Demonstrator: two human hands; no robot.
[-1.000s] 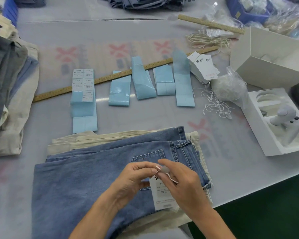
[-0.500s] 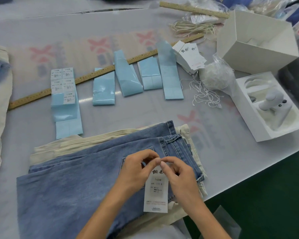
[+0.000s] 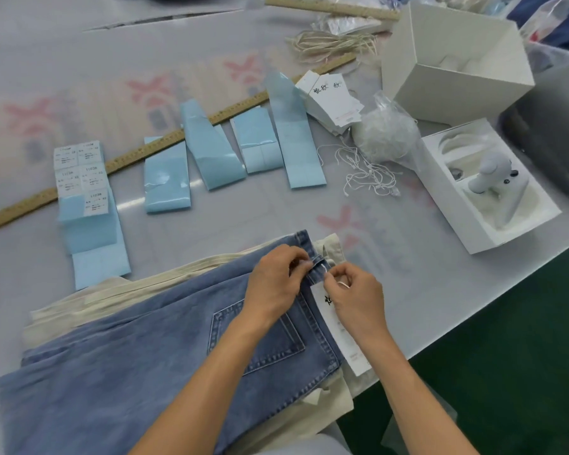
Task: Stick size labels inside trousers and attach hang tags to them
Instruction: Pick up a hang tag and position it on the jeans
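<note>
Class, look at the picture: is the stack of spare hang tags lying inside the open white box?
No, the stack of spare hang tags lies on the table beside the wooden ruler, to the left of the open white box.

Both forearms are bare to the frame edge; left grip [image 3: 274,284] and right grip [image 3: 358,298] ungloved.

Between hands: almost no gap; left hand [image 3: 276,284] and right hand [image 3: 355,297] nearly touch over the jeans [image 3: 145,372] waistband.
Ahead of hands: a bare strip of table [image 3: 243,221], then the blue label sheets [image 3: 165,178] and the ruler [image 3: 165,142] across the way.
Right of right hand: bare table up to the open white box [image 3: 486,192]; loose strings [image 3: 365,175] lie ahead-right.
Left of left hand: folded jeans over cream trousers [image 3: 112,290] cover the surface.
</note>
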